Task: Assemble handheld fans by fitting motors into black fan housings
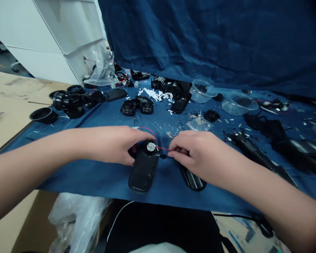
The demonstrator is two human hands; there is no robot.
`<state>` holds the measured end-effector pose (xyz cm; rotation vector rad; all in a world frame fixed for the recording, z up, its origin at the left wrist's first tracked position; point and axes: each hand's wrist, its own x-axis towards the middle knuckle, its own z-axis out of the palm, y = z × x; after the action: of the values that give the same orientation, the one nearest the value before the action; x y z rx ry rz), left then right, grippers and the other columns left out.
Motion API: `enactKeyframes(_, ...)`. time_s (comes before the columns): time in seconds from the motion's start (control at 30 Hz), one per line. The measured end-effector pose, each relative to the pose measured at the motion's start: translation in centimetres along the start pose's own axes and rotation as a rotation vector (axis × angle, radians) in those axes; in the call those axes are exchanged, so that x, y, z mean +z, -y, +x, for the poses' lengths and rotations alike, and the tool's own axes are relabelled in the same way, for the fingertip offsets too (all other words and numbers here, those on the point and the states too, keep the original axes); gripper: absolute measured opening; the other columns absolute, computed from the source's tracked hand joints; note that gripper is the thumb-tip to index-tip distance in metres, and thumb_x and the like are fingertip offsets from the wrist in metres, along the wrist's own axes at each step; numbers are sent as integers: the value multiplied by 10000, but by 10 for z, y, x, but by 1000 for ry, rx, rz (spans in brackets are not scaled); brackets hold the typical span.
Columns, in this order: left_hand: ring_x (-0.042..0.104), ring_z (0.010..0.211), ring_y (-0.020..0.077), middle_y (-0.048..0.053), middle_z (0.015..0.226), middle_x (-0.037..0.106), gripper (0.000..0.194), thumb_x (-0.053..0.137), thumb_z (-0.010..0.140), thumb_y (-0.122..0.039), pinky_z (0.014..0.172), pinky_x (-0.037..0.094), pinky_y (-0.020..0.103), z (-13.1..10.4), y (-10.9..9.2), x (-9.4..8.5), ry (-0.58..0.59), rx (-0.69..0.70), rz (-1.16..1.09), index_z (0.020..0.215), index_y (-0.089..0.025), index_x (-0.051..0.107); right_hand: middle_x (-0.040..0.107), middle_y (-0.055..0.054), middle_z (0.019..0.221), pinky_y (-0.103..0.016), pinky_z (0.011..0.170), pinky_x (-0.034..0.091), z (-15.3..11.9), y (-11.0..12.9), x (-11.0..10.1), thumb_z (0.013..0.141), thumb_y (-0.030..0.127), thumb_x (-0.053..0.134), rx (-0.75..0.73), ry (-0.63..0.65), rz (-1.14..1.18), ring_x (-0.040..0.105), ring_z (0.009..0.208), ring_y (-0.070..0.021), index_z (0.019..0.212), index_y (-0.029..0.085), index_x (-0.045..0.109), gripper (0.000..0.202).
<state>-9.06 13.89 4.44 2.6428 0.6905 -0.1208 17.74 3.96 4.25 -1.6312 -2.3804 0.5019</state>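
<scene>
My left hand (121,142) is curled round the upper left side of a black oblong plastic housing (143,170), its thumb along the top end. A round silver part (151,146), perhaps a small motor, sits in that end of the housing. From it a thin red wire (162,149) runs across to my right hand (185,147), whose thumb and forefinger pinch it. Another stretch of red wire loops behind my left thumb to a small pale piece (135,128). Under my right hand lies a second black shell with a glossy face (195,181), its upper part hidden.
Small screws (171,134) and a screw bag (199,123) lie beyond my hands. Farther back are black shells (137,105), white bits (158,95) and clear plastic tubs (239,104). Round black parts (68,103) stand left; long black parts (258,154) lie right.
</scene>
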Motion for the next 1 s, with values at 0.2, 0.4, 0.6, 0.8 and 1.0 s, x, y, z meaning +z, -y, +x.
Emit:
enactKeyframes(0.2,717,1357,255,48,1568,696,639,746,950,-375,1123,552,339,-3,13,53,-146,20,-214,1559,-278,580,744,72,869,-175,666,453,-12,-7,3,1034,285,754,38,-27,261,637,736,-42,970,290,826,97)
enactKeyframes(0.4,744,1189,261,42,1356,766,490,734,931,-384,1049,552,402,1,10,78,-317,18,-202,1397,-266,636,715,37,742,-148,504,475,-13,-12,5,984,436,774,339,192,669,624,557,-68,989,264,831,181)
enactKeyframes(0.6,689,1016,223,50,1201,696,464,775,831,-389,894,561,366,0,-14,53,-393,48,-282,1218,-231,574,770,-31,868,-176,605,604,-23,-21,-2,945,397,803,311,239,907,729,648,-113,1006,178,771,230)
enactKeyframes(0.8,685,1004,238,53,1140,679,441,707,818,-337,872,577,393,27,-36,43,-475,258,-179,1209,-259,518,751,-36,910,-186,632,597,-39,-48,-1,971,378,801,175,59,735,690,684,-96,958,167,780,212)
enactKeyframes(1.0,733,928,202,18,1089,668,567,803,761,-354,801,633,374,36,-21,58,-653,357,-262,1217,-307,468,758,-11,1019,-152,710,585,-52,-62,2,983,299,823,35,-118,653,713,829,-75,983,230,826,68)
